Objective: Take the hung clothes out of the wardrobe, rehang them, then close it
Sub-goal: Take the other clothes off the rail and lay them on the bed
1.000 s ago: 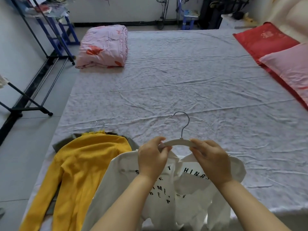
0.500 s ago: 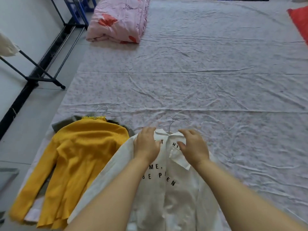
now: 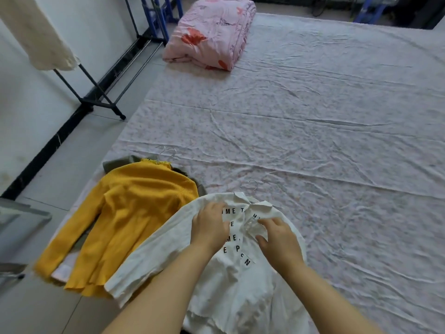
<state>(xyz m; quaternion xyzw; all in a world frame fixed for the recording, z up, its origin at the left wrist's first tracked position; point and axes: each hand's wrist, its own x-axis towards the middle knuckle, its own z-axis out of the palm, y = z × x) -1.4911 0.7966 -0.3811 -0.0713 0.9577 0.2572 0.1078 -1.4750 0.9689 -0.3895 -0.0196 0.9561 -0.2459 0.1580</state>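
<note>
A white shirt [image 3: 240, 280] with black letters lies face up at the near edge of the bed [image 3: 313, 141]. A hanger sits inside it, and only the metal hook [image 3: 252, 183] shows above the collar. My left hand [image 3: 209, 224] grips the shirt's left front edge just below the collar. My right hand [image 3: 277, 237] pinches the right front edge, where something small and shiny shows. To the left a yellow sweater [image 3: 134, 213] lies on an olive garment [image 3: 120, 162], with two hanger hooks [image 3: 168, 151] poking out above them.
A folded pink quilt [image 3: 212, 32] sits at the bed's far left corner. A black clothes rack [image 3: 96, 92] stands on the floor to the left, with a cream garment [image 3: 41, 37] hanging over it. A grey object [image 3: 19, 220] is at the left edge.
The hanger I held up by its bar now lies inside the shirt on the bed. Both hands have moved down from the hanger to the shirt's front edges.
</note>
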